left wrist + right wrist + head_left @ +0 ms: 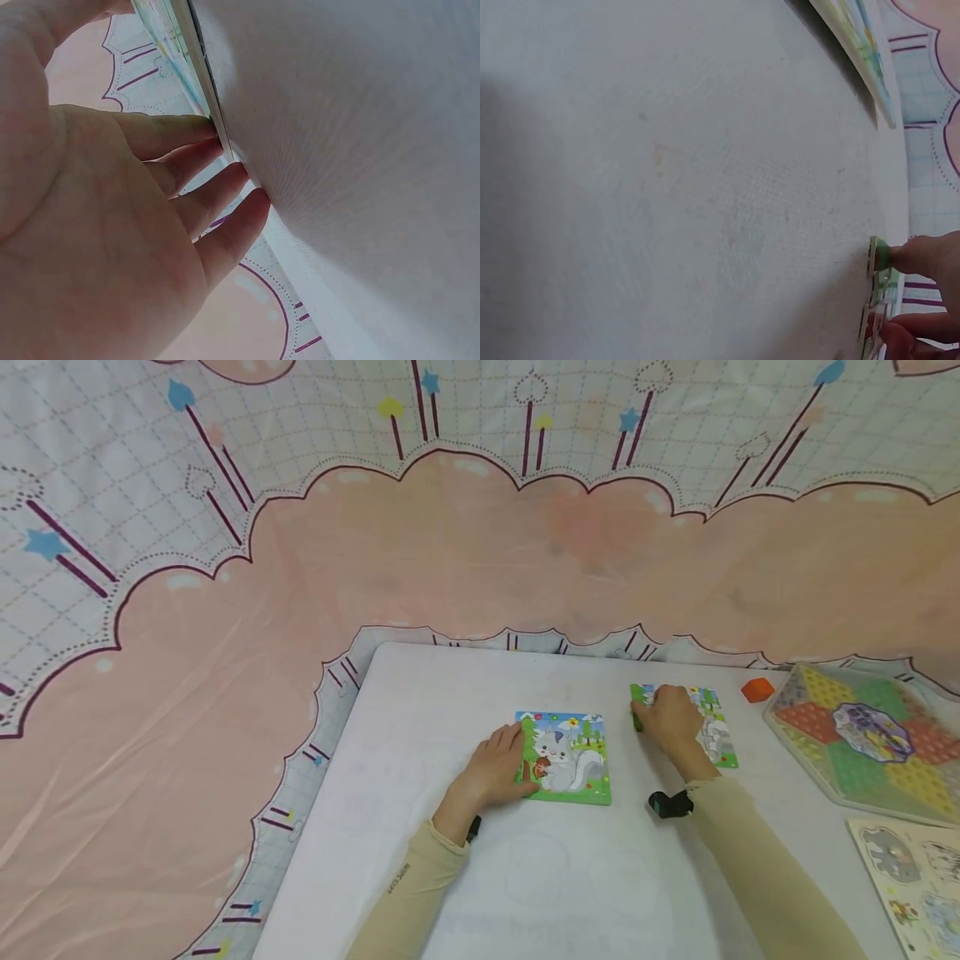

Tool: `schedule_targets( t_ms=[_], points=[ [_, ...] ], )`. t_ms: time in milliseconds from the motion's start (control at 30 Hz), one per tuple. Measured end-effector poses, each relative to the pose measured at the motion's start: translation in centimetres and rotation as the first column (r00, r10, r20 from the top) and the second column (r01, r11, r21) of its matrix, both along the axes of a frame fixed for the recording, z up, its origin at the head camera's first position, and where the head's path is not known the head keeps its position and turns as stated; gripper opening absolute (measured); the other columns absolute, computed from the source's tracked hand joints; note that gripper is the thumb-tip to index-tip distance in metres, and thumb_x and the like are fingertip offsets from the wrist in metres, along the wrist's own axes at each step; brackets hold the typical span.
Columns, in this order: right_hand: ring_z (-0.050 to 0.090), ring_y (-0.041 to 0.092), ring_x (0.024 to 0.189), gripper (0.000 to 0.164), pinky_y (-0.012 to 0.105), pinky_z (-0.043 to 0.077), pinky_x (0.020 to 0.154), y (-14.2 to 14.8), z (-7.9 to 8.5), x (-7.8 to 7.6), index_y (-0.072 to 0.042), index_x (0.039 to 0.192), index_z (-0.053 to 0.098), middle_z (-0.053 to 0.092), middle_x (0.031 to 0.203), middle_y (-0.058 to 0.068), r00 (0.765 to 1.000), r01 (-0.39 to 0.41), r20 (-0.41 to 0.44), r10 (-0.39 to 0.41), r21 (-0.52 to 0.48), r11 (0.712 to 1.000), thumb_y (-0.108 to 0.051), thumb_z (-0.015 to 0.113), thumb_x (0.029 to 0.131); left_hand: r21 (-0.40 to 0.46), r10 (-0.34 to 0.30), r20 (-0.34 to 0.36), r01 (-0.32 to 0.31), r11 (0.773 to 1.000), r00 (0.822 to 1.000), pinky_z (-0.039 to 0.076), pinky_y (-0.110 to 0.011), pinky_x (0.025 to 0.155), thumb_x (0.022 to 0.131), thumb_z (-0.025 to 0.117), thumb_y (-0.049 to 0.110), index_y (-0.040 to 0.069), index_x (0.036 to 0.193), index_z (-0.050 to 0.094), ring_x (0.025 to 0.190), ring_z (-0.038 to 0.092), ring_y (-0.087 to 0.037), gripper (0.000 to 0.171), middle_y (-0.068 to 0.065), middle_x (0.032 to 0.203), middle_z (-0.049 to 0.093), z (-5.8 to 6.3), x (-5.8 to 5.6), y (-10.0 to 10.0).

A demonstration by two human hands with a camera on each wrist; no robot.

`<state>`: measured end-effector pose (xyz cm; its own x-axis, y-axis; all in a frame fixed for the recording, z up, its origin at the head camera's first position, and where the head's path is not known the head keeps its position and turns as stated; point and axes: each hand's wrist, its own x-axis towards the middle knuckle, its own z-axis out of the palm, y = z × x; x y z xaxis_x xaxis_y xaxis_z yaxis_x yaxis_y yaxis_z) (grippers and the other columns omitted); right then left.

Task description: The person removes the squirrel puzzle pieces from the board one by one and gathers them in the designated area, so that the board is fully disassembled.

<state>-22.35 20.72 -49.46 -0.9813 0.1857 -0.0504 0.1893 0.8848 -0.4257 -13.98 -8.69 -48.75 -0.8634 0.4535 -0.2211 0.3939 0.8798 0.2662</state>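
Note:
A square puzzle [567,760] with a grey squirrel holding an acorn lies on the white table. My left hand [497,767] rests at its left side, fingers nearly straight. In the left wrist view, the left fingertips [238,176] touch the table and the puzzle board's edge [202,71]. Farther right lies a second picture puzzle [720,739], partly covered by my right hand [672,722]. That hand's thumb and fingers pinch a green puzzle piece [637,720] at its left side. The right wrist view shows the thumb against the green piece [880,255], with other pieces below.
An orange block [757,690] sits near the back edge. Beside it lies a clear, many-sided case [813,777] with coloured pieces inside. A wooden board with animal pictures [873,877] is at the front right. Patterned cloth [480,552] hangs behind the white table [570,885].

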Motion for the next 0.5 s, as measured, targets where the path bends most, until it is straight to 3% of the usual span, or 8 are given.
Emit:
schedule_targets(
  t_ms=[267, 367, 500],
  points=[
    [0.061, 0.044, 0.092, 0.047, 0.059, 0.047, 0.077, -0.12, -0.26, -0.17, 0.008, 0.107, 0.061, 0.061, 0.108, 0.028, 0.999, 0.035, -0.014, -0.035, -0.019, 0.999, -0.036, 0.065, 0.091, -0.009, 0.006, -0.004, -0.006, 1.000, 1.000, 0.030, -0.045, 0.113, 0.091, 0.066, 0.050, -0.004, 0.152, 0.027, 0.146, 0.024, -0.033, 0.091, -0.017, 0.159, 0.024, 0.02, 0.01, 0.07],
    [0.062, 0.042, 0.090, 0.049, 0.054, 0.049, 0.071, 0.09, -0.16, -0.06, 0.009, 0.108, 0.061, 0.063, 0.107, 0.027, 0.998, 0.033, -0.046, -0.035, -0.035, 0.999, -0.037, 0.066, 0.090, -0.001, 0.010, -0.006, -0.010, 1.000, 1.000, 0.031, -0.045, 0.113, 0.090, 0.066, 0.049, -0.004, 0.152, 0.027, 0.145, 0.025, -0.033, 0.090, -0.017, 0.159, 0.024, 0.09, -0.06, 0.14],
    [0.061, 0.035, 0.076, 0.050, 0.039, 0.045, 0.053, 0.53, 0.19, 0.60, 0.010, 0.108, 0.063, 0.067, 0.098, 0.026, 0.994, -0.004, -0.107, -0.001, -0.052, 0.999, -0.037, 0.067, 0.090, 0.006, 0.011, -0.010, -0.011, 1.000, 1.000, 0.031, -0.045, 0.113, 0.090, 0.067, 0.049, -0.005, 0.152, 0.028, 0.145, 0.026, -0.033, 0.091, -0.017, 0.158, 0.026, 0.10, 0.01, 0.18]
  ],
)
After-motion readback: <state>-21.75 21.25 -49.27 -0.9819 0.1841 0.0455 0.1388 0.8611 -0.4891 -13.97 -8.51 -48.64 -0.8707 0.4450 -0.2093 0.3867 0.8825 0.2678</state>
